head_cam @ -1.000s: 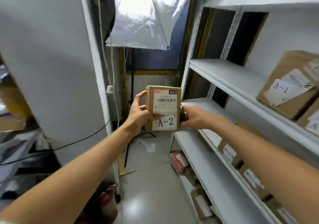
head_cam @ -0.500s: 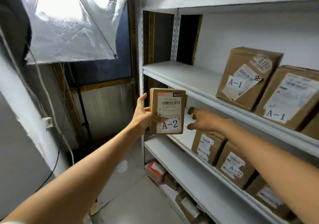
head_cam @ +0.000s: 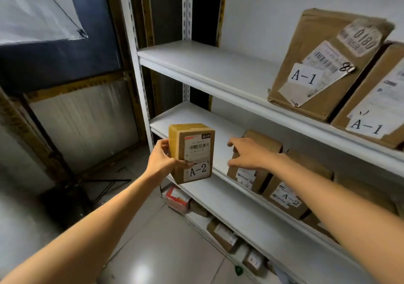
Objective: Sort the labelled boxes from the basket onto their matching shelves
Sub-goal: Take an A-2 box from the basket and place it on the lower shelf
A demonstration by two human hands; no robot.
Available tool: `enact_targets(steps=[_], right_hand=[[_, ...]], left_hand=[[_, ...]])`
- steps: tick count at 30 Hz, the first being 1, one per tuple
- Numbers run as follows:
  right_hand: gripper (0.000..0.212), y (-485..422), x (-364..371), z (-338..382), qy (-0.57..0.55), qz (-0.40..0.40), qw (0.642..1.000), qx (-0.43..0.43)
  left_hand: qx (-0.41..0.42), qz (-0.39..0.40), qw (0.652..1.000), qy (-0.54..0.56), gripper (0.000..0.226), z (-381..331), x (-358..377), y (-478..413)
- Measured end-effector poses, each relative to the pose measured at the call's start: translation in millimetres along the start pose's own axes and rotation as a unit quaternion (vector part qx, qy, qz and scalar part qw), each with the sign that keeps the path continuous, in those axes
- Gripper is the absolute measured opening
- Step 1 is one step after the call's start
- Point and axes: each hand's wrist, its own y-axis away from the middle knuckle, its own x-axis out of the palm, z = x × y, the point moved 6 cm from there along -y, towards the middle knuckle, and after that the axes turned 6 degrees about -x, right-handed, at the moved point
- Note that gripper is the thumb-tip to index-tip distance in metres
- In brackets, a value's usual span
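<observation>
Your left hand grips the box marked A-2 by its left side, thumb across the front. The box is upright, off the middle shelf, at its front edge. Your right hand holds nothing, fingers spread, at a shelved box; contact cannot be told.

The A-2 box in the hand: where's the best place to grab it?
Probably its narrow left side, coming from the left, as the left hand grips it now. The A-2 box is upright and slim, so fingers wrap the side, the thumb presses the front, and the label shows.
</observation>
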Motion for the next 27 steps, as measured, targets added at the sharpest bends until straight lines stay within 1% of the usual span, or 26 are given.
enact_targets(steps=[2,8,13,16,19,22,27], right_hand=[[0.060,-8.9,4.9,-5.1,0.007,0.000,1.000,0.006],[0.054,-29.2,2.2,-18.8,0.001,-0.041,0.998,0.045],[0.049,-48.1,7.6,-30.5,0.008,-0.049,0.996,0.073],[0.051,-58.4,7.9,-35.2,0.039,-0.081,0.993,0.079],[0.056,-66.3,8.8,-42.0,0.068,-0.115,0.987,0.092],[0.059,-71.0,13.4,-48.9,0.073,-0.117,0.985,0.107],[0.053,-70.2,11.6,-52.1,0.085,-0.141,0.982,0.094]], left_hand=[[-0.009,0.020,1.000,-0.011,0.090,6.7,5.6,-21.8],[0.006,0.101,0.994,-0.044,0.078,2.8,33.1,-86.5],[-0.011,0.174,0.984,-0.034,0.082,18.1,57.1,-145.8],[-0.009,0.205,0.978,-0.030,0.083,29.1,72.6,-173.9],[-0.012,0.230,0.973,-0.034,0.081,39.4,93.3,-191.4],[-0.014,0.254,0.966,-0.051,0.083,47.4,115.2,-200.8],[0.000,0.286,0.956,-0.065,0.088,61.3,145.4,-207.2]])
